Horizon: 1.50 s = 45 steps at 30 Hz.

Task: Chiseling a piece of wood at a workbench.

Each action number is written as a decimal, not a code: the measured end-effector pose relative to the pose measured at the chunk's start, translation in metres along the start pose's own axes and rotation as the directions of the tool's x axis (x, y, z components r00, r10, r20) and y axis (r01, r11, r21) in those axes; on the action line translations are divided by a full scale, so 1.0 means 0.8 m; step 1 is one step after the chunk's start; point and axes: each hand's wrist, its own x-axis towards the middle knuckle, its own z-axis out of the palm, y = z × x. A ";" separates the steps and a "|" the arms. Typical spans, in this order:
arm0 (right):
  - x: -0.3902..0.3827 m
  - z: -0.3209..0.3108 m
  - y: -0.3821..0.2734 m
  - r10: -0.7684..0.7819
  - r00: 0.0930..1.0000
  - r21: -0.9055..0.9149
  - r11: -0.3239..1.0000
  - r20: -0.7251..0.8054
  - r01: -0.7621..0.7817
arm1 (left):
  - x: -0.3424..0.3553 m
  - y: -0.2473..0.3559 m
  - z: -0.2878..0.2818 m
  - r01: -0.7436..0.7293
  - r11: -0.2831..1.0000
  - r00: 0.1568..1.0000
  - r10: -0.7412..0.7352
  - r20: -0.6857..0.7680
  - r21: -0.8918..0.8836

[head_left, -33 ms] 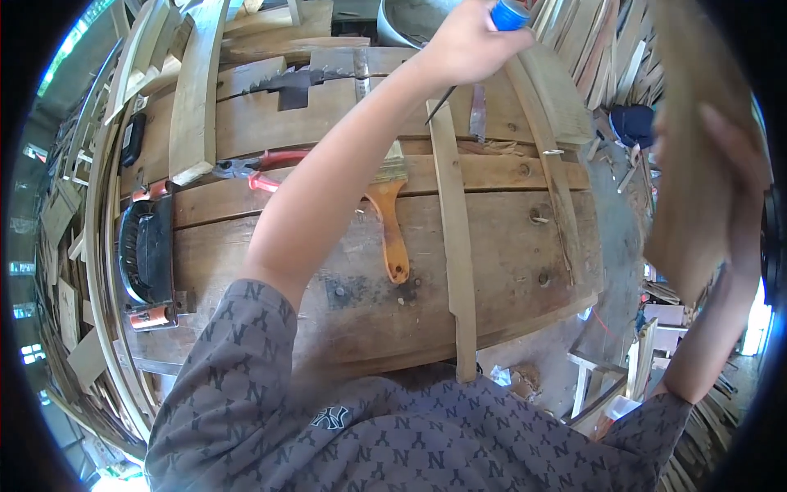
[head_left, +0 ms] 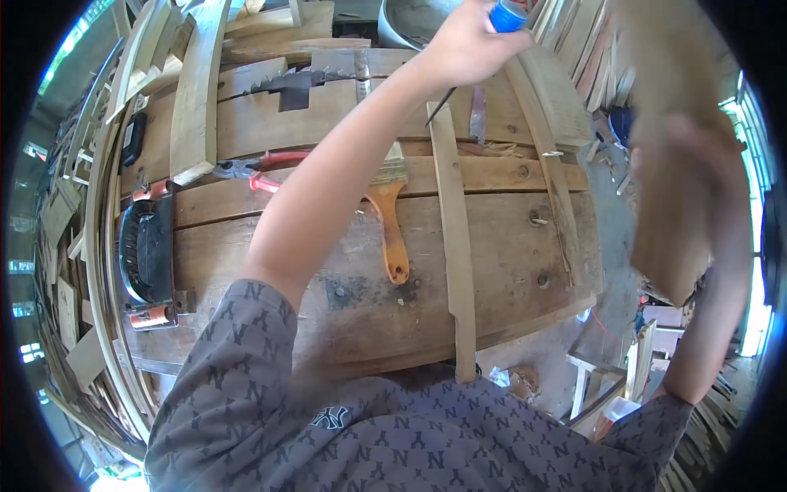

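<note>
Worked over plank bench [head_left: 525, 246]. Gripped board [head_left: 672, 238] in curled, blurred right hand [head_left: 697, 139], raised right of bench. Had wood strip [head_left: 455, 238] across bench. Couldn't make out contents of basin [head_left: 396, 25] beyond. Had pliers [head_left: 238, 169] part-blocked by left forearm [head_left: 328, 172]. Clenched blue-handled tool [head_left: 508, 15] in left hand [head_left: 471, 45], near strip's end.

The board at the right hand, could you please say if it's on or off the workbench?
Off: the right hand holds the board to the right of the workbench.
</note>
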 end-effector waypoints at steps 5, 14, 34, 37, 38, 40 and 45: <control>0.000 -0.001 0.019 -0.158 0.987 -0.380 0.916 -0.042 0.131 | -0.003 0.002 -0.001 0.132 0.989 0.991 -0.131 0.018 -0.067; 0.004 0.024 0.017 -0.170 0.972 -0.703 0.671 0.164 0.236 | -0.003 0.011 0.011 -0.011 0.975 0.999 0.001 -0.046 -0.223; -0.012 -0.013 -0.024 -0.026 0.998 -0.217 0.976 -0.054 0.013 | 0.008 0.006 0.019 0.200 0.971 0.978 -0.190 0.080 -0.130; 0.015 0.024 0.018 -0.059 0.996 -0.427 0.901 0.061 0.080 | -0.002 0.002 -0.007 0.016 1.000 1.000 -0.016 -0.021 0.005; 0.013 0.027 0.023 -0.063 0.996 -0.517 0.852 0.059 0.084 | 0.000 0.004 0.001 0.000 1.000 1.000 0.000 -0.019 -0.013; 0.018 0.030 0.024 -0.086 0.993 -0.667 0.736 0.075 0.114 | -0.003 0.007 0.010 0.045 0.981 0.998 -0.054 -0.045 -0.186; 0.024 -0.021 0.004 -0.269 0.963 -0.494 0.838 -0.004 0.232 | -0.006 0.001 -0.001 0.138 0.988 0.990 -0.139 -0.018 -0.066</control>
